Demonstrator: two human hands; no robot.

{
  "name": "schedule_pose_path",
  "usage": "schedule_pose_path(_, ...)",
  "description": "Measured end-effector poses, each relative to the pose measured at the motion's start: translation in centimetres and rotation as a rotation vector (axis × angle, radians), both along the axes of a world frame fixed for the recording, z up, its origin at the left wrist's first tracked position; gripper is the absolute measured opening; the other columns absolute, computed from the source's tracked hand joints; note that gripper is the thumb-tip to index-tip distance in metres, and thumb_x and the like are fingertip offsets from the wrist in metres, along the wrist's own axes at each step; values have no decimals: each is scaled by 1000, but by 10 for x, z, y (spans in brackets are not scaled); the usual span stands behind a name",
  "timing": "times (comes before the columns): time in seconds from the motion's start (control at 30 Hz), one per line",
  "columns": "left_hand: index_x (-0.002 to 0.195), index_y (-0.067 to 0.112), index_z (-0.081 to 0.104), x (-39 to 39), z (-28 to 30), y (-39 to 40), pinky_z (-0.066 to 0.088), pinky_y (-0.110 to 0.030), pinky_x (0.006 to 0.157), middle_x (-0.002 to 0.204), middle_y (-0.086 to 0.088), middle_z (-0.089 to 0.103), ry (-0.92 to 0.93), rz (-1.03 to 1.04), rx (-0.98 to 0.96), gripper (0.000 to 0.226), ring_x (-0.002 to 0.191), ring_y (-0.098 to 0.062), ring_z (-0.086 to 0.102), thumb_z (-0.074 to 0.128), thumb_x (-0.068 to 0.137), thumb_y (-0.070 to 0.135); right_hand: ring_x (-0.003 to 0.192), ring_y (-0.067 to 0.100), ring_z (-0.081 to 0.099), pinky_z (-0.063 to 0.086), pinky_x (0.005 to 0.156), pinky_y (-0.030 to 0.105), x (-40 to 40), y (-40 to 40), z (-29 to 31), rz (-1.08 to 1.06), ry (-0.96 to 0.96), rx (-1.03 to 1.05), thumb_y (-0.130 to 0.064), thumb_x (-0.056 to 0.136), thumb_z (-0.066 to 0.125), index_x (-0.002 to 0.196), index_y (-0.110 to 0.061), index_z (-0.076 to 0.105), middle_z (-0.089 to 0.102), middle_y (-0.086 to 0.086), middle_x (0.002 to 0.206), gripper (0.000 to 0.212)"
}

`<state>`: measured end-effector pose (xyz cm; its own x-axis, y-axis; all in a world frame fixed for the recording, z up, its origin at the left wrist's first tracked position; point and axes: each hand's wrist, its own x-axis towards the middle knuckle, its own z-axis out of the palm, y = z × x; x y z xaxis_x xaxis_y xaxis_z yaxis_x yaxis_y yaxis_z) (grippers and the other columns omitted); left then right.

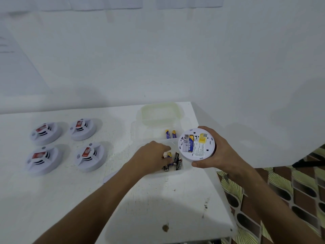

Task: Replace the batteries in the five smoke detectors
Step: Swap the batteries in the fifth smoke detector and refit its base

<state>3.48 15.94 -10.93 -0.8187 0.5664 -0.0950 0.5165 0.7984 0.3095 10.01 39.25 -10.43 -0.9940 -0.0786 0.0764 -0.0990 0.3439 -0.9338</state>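
So we've got four smoke detectors (66, 146) sitting face-up on the white table (88, 199). Our left hand (153, 156) digs into the clear tray (177, 171), fingers curled on a battery (169, 154). Our right hand (213, 151) grips the fifth detector (196, 145), back showing, one battery inside. Two spare batteries (170, 134) behind.

A white table (158, 199), scuffed and stained, lies under both hands and extends left of them. Beyond the hands rises a plain pale wall (158, 59) under soft, even light. Right of the right hand, a patterned brown-and-yellow floor (290, 199) shows below the table's edge.
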Motion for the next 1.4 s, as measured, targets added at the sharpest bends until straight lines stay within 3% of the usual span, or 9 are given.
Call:
schedule_pose_path(0.1, 124, 23, 63, 3, 22, -1, 51, -25, 78, 83, 6, 65, 7, 84, 294, 32, 64, -3, 54, 60, 92, 30, 113, 8, 60, 53, 87, 18, -2, 0, 2, 28, -2, -10, -3, 51, 92, 131, -22, 49, 64, -11, 118, 93)
schedule_pose_path(0.2, 116, 26, 62, 7, 47, 0, 45, -15, 63, 100, 9, 59, -32, 34, 551, 31, 70, -6, 60, 67, 86, 25, 113, 11, 61, 53, 85, 20, -4, -4, 4, 65, 10, -17, 0, 52, 91, 133, -22, 48, 64, -13, 117, 95)
schedule_pose_path(0.37, 113, 33, 57, 6, 62, 3, 52, -20, 72, 116, 8, 48, -154, -59, 460, 41, 94, -10, 59, 76, 77, 31, 110, 6, 62, 52, 85, 17, -10, -16, 9, 113, 43, -27, 9, 55, 89, 130, -22, 47, 65, -20, 115, 91)
schedule_pose_path(0.43, 111, 33, 57, 6, 64, 2, 52, -19, 76, 116, 6, 49, -158, -36, 464, 40, 94, -9, 59, 76, 76, 29, 111, 9, 62, 53, 86, 19, -12, -19, 10, 122, 54, -43, 8, 55, 89, 130, -23, 47, 65, -17, 116, 91)
schedule_pose_path(0.7, 117, 32, 53, 6, 70, 0, 46, -6, 69, 119, 7, 44, -231, -2, 439, 39, 97, -5, 55, 72, 83, 29, 112, 16, 63, 55, 89, 24, -16, -26, 11, 93, 104, -53, -9, 52, 92, 131, -22, 50, 66, -11, 117, 91)
schedule_pose_path(1.03, 104, 28, 40, 5, 65, 5, 44, -13, 68, 118, 5, 40, -204, 40, 413, 36, 95, -9, 52, 71, 86, 22, 103, 13, 65, 53, 82, 20, -19, -29, 14, 101, 104, -45, -7, 50, 91, 126, -22, 55, 68, -7, 111, 86)
schedule_pose_path(1.13, 100, 28, 42, 5, 64, 8, 46, -10, 69, 116, 8, 38, -117, 27, 472, 33, 101, -7, 50, 71, 85, 23, 100, 12, 65, 54, 80, 21, -20, -29, 14, 101, 92, -58, -5, 50, 91, 126, -22, 56, 68, -7, 110, 85)
schedule_pose_path(1.27, 86, 30, 48, 8, 64, 13, 42, -9, 67, 95, 12, 61, -42, 19, 606, 21, 88, -1, 58, 67, 89, 21, 101, 14, 65, 56, 81, 23, -20, -27, 11, 74, 97, -61, -3, 51, 91, 124, -28, 55, 68, -7, 110, 85)
schedule_pose_path(1.4, 84, 27, 54, 3, 56, 10, 56, -29, 74, 84, 6, 69, -129, 232, 889, 20, 81, -9, 69, 73, 84, 18, 103, 8, 65, 55, 77, 20, -16, -12, 9, 20, 85, -82, -1, 49, 91, 124, -27, 55, 68, -11, 111, 87)
